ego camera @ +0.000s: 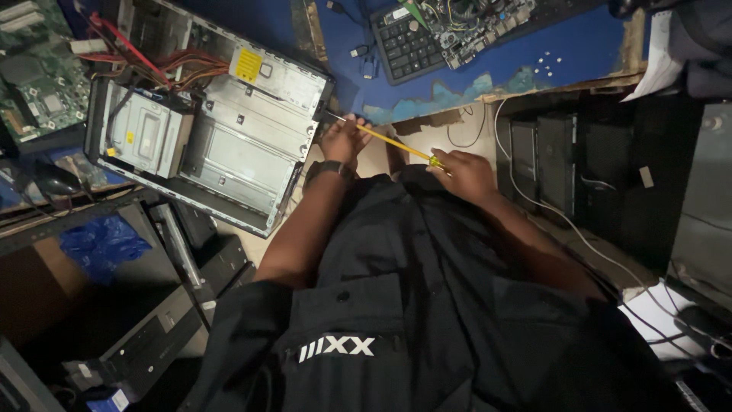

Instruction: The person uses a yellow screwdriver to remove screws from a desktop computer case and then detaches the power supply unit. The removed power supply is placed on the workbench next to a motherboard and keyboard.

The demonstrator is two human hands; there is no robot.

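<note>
Right hand (467, 172): gripping the yellow screwdriver (393, 142) handle, fingers curling tight.
Left hand (343, 140): pinching the thin metal shaft near its tip.
Screwdriver: slanting toward the open grey sheet-metal computer case (229, 137) edge.

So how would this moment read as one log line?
left hand: steadies screwdriver shaft | right hand: holds handle | tip: at PC case edge

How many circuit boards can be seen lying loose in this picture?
2. One green circuit board lies at far left beside the open computer case; another rests on the keyboard at top. Others may be hidden.
</note>
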